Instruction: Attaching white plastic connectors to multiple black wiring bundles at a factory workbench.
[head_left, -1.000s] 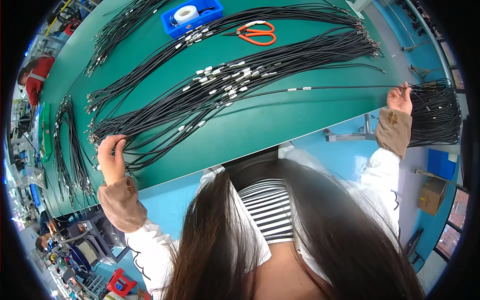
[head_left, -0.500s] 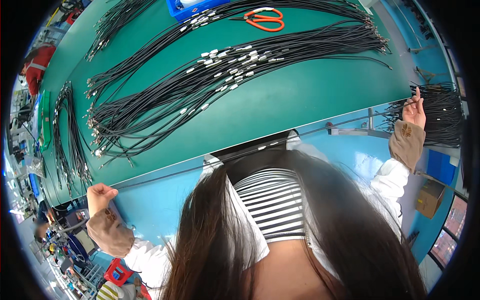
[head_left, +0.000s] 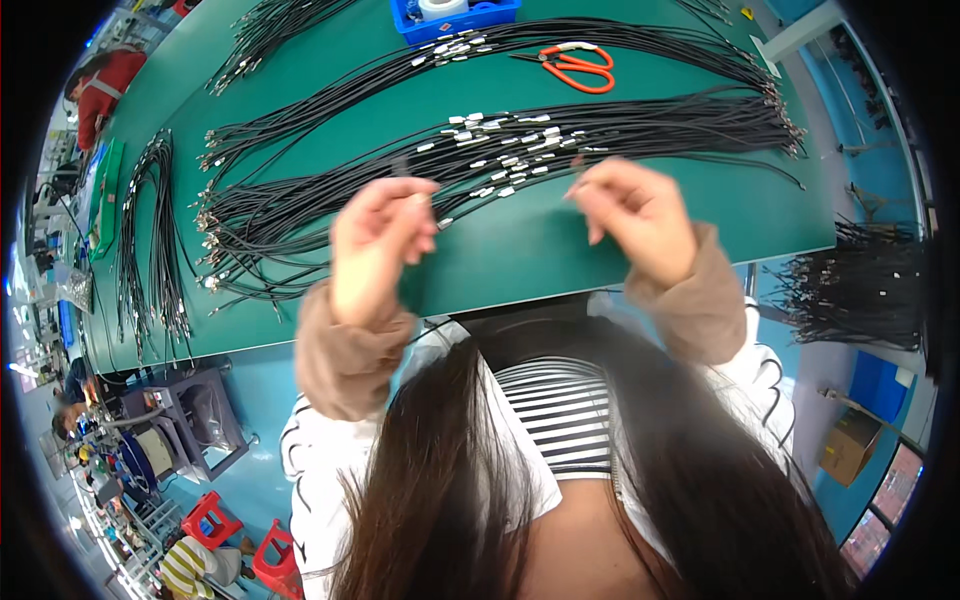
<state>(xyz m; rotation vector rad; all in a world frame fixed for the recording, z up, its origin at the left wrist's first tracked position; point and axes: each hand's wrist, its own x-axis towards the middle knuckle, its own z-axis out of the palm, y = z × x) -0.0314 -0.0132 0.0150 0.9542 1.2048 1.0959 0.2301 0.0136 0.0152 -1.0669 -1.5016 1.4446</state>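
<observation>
Over the front of the green table (head_left: 520,255), both my hands are raised with the fingers pinched. My left hand (head_left: 380,235) is closed on one end of a thin black cable; a blurred tip shows above its fingers. My right hand (head_left: 640,215) pinches the other end, and a small brownish tip shows above the thumb. Motion smears both ends, and the middle of this cable cannot be made out clearly. Just beyond my hands lies a wide bundle of black cables (head_left: 340,200) with white labels at mid-length and metal connectors at the ends.
Behind the bundle lies a second bundle (head_left: 330,95), with orange-handled cutters (head_left: 580,72) nearby. A blue bin (head_left: 455,22) stands at the back. More cables (head_left: 150,240) lie folded at the left. Many dark cables (head_left: 855,285) hang off to the right. A person in red (head_left: 105,90) is at the far left.
My hands have come up from below the table's front edge and inward, from far apart to over the table. The cable is no longer stretched straight between them. The view has shifted slightly.
</observation>
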